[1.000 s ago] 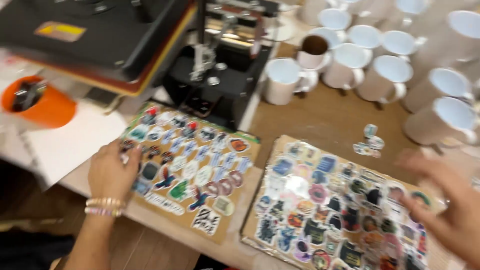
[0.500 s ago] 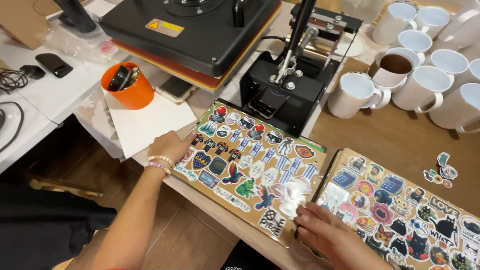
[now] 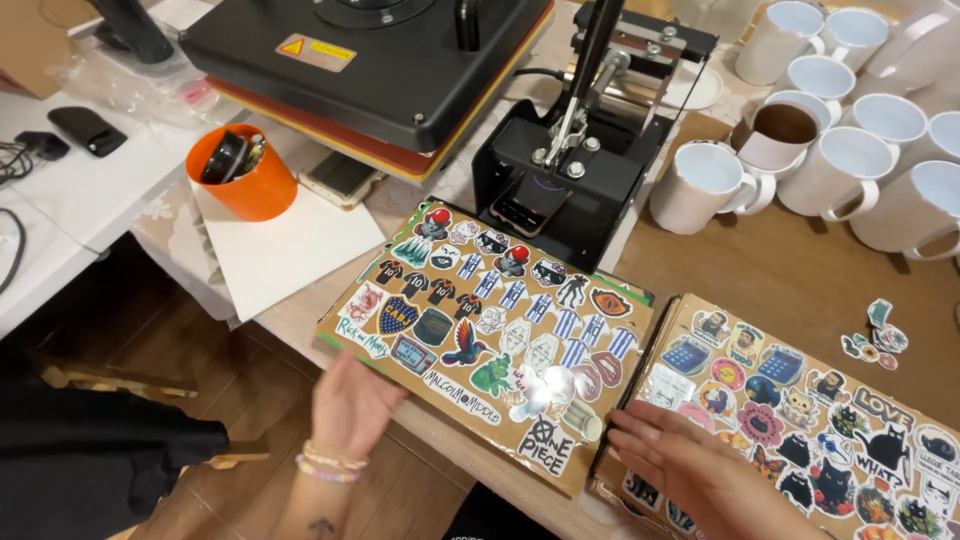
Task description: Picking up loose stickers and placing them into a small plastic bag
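Note:
Two cardboard boards covered with colourful stickers lie side by side on the wooden table. My left hand (image 3: 352, 408) is at the near edge of the left sticker board (image 3: 480, 330), fingers under or against its front edge. My right hand (image 3: 680, 468) rests flat on the near left corner of the right sticker board (image 3: 800, 400), fingers spread towards the gap between the boards. Neither hand holds anything that I can see.
A black mug press (image 3: 570, 170) and a flat heat press (image 3: 380, 60) stand behind the boards. Several white mugs (image 3: 830, 160) crowd the back right. An orange cup (image 3: 243, 175), white paper (image 3: 290, 240) and loose stickers (image 3: 872, 340) also lie here.
The view has shifted. My left hand moved from the left board's far left edge to its near edge. My right hand stays at the corner of the right board.

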